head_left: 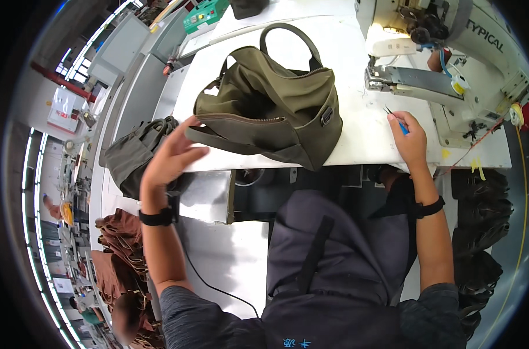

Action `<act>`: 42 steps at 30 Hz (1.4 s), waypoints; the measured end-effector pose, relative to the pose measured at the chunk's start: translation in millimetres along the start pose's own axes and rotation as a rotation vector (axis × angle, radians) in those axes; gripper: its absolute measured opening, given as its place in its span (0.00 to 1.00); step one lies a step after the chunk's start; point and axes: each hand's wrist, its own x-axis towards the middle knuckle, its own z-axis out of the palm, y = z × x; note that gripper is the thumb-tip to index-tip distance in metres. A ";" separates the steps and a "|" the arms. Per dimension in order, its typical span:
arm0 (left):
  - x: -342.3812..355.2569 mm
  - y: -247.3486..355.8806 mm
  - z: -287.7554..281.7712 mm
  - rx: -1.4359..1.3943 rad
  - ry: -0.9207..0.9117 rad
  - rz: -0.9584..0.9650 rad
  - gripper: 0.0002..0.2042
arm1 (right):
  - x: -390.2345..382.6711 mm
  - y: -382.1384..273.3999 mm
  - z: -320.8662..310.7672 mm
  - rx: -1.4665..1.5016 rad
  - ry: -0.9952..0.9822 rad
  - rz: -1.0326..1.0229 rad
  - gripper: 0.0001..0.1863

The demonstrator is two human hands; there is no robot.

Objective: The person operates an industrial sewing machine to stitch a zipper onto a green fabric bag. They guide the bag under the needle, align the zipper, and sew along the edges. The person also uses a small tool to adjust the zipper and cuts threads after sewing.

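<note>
Your right hand (412, 142) pinches a small blue-handled thread snip (399, 123), its dark tips pointing up and away from you toward the sewing machine (450, 70). That hand rests on the white work table (357, 134), just below the machine's metal bed. Your left hand (171, 154) holds nothing: its fingers are spread and slightly curled, hovering at the lower left corner of the olive canvas handbag (270, 110), close to or just brushing the strap end there; you cannot tell from this view whether it truly touches.

You have the bag lying on its side across the middle of the table, its carry handle (287, 35) arching away from you and its top zipper (241, 119) run shut along the near edge. It looks fully assembled: body, handle, zipper and a side buckle are all in place, so by this view the stitching seems largely done and what remains looks like trimming loose threads and checking seams. No thread ends are clear enough to pick out.

To your left, a second bag (133, 154) of darker grey-green cloth slumps on a lower side surface, and below it a stack of brown bags (119, 250) waits near the floor. A dark apron (334, 256) covers your lap, and dark bands circle both wrists.
</note>
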 end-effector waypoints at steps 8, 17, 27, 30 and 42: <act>51.0 40.5 -60.5 -0.034 -0.063 0.056 0.21 | -1.2 -5.0 2.8 -0.031 0.032 -0.033 0.15; 125.1 46.5 -59.6 0.179 -0.227 -0.021 0.24 | -3.2 -5.5 3.0 -0.035 0.053 -0.021 0.14; 127.9 0.2 -58.6 0.297 -0.279 0.222 0.41 | -3.6 -2.3 3.8 -0.042 0.056 -0.043 0.12; 129.1 -3.0 -52.3 0.165 -0.265 0.207 0.40 | -3.6 -3.3 4.0 -0.068 0.044 -0.052 0.13; 131.2 4.1 -46.3 -0.048 -0.305 0.234 0.44 | -4.5 -10.0 4.8 -0.176 0.024 -0.053 0.13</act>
